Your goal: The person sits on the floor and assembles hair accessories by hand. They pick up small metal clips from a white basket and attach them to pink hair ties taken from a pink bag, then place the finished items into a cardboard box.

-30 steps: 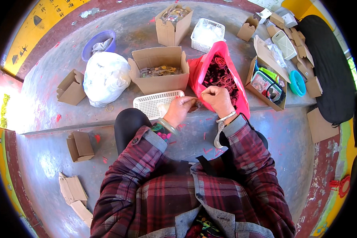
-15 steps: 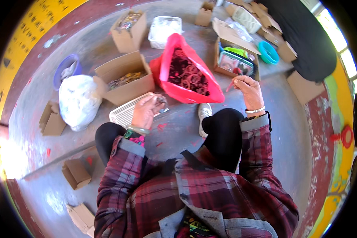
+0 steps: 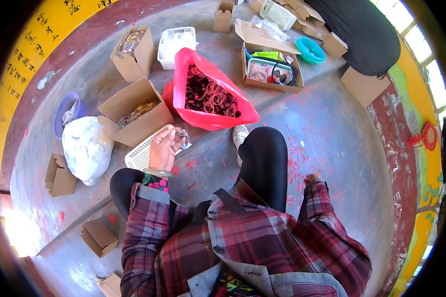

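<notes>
By white basket (image 3: 138, 157) | left grip (image 3: 162, 151) holds shiny grey bundle (image 3: 183, 134) | right grip (image 3: 311, 177): can't tell

A purple basin (image 3: 59, 120) holds grey cloth (image 3: 71, 114) — a teal basin (image 3: 309, 50) near cardboard (image 3: 335, 45).

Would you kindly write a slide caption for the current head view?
Left hand holding a small glinting item near a white basket; right hand beside scattered red scraps.

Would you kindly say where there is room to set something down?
Widest: between the red scraps and the maroon band at right. Smaller: between the white basket and the flapped carton. Crowded: front-left, where the white sack, open carton, perforated tray and pink bag bunch together.
</notes>
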A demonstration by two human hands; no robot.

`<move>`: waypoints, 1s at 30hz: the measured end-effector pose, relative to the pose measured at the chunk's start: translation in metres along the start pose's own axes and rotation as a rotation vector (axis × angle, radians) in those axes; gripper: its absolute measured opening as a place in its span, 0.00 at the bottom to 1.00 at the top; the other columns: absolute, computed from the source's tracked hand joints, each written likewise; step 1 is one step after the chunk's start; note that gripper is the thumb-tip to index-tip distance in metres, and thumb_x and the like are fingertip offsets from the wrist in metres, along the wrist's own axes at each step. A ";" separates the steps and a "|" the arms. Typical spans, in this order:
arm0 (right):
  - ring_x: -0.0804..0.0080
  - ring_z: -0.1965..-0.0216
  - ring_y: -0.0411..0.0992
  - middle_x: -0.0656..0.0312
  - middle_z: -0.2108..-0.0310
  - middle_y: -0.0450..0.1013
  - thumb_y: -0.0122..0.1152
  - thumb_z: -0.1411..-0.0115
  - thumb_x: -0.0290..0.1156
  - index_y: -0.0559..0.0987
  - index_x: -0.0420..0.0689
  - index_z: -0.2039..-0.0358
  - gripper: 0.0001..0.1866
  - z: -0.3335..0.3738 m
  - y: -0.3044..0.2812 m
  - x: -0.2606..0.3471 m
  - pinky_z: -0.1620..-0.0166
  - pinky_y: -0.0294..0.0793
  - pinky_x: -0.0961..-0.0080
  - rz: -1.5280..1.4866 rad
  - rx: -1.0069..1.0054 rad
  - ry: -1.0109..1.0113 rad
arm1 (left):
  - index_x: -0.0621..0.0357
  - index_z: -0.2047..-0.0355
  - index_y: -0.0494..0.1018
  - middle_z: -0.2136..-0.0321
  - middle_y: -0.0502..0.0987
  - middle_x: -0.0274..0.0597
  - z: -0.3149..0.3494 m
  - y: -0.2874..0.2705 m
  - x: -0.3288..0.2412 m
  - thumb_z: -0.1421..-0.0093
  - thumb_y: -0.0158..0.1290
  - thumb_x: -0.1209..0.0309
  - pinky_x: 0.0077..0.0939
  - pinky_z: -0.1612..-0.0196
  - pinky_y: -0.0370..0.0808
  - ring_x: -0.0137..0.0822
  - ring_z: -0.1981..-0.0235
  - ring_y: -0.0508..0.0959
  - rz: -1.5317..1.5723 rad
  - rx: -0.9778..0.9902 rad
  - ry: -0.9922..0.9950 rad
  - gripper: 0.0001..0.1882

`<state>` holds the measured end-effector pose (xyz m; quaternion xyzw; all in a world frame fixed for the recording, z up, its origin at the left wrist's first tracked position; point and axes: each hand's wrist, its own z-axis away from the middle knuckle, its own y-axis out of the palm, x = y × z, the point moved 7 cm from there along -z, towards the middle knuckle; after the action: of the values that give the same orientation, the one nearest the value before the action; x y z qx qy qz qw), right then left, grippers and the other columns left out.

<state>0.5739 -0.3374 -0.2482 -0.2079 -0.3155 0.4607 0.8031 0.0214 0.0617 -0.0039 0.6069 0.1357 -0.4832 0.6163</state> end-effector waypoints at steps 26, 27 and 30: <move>0.66 0.66 0.75 0.57 0.70 0.76 0.58 0.47 0.26 0.78 0.37 0.67 0.08 0.269 0.051 0.239 0.58 0.73 0.73 -0.324 0.646 -0.736 | 0.67 0.57 0.69 0.63 0.75 0.45 -0.001 -0.004 0.003 0.38 0.43 0.72 0.28 0.58 0.75 0.35 0.62 0.76 -0.014 0.040 -0.001 0.12; 0.66 0.65 0.74 0.56 0.69 0.75 0.58 0.47 0.26 0.77 0.36 0.66 0.09 0.294 0.053 0.249 0.56 0.72 0.73 -0.355 0.711 -0.773 | 0.67 0.57 0.69 0.63 0.75 0.45 -0.002 -0.004 0.003 0.38 0.43 0.72 0.28 0.58 0.75 0.35 0.62 0.76 -0.006 0.039 0.002 0.12; 0.69 0.65 0.73 0.56 0.68 0.75 0.58 0.47 0.26 0.78 0.36 0.66 0.09 0.336 0.068 0.274 0.57 0.71 0.75 -0.376 0.867 -0.881 | 0.67 0.57 0.69 0.63 0.75 0.45 -0.003 -0.005 0.001 0.38 0.44 0.72 0.28 0.58 0.75 0.35 0.62 0.76 -0.005 0.038 0.014 0.12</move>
<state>0.4008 -0.0513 0.0358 0.4028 -0.4318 0.4400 0.6766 0.0191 0.0649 -0.0084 0.6215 0.1320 -0.4829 0.6025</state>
